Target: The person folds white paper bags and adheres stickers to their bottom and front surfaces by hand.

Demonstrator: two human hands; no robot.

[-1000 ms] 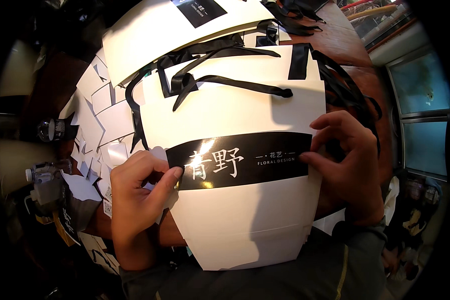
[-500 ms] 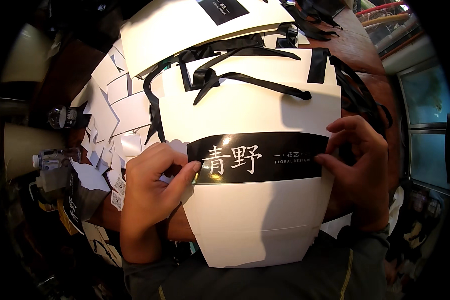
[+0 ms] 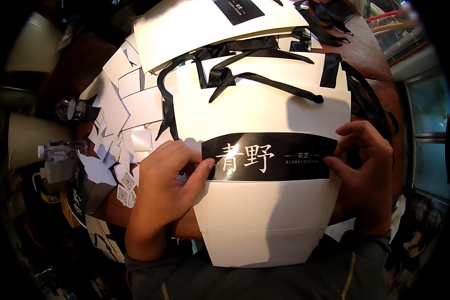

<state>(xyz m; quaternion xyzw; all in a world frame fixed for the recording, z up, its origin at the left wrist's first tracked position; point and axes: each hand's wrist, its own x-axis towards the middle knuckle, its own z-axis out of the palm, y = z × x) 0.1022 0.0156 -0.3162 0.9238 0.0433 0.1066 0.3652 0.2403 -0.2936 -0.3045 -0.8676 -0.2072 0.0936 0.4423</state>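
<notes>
A white paper bag (image 3: pixel 255 210) lies flat in front of me, its lower end against my dark clothing. Across its middle runs a glossy black label (image 3: pixel 277 167) with white characters and a curved top edge. My left hand (image 3: pixel 165 182) pinches the label's left end between thumb and fingers. At the right end, the thumb and fingers of my right hand (image 3: pixel 365 162) close on the label's edge. A black ribbon handle (image 3: pixel 277 89) lies over the bag's upper part. Whether the label is stuck down or lifted off the bag, I cannot tell.
More white bags with black ribbons lie beyond, the farthest bag (image 3: pixel 185 35) with a small black label. Loose white cards (image 3: pixel 142 107) spread to the left over the brown table (image 3: pixel 362 50). Two plastic bottles (image 3: pixel 60 150) are at the far left; window panes (image 3: pixel 430 115) stand right.
The whole scene sits slightly farther right in the picture. Both hands keep their grip at the label's ends, with little visible movement against the bag.
</notes>
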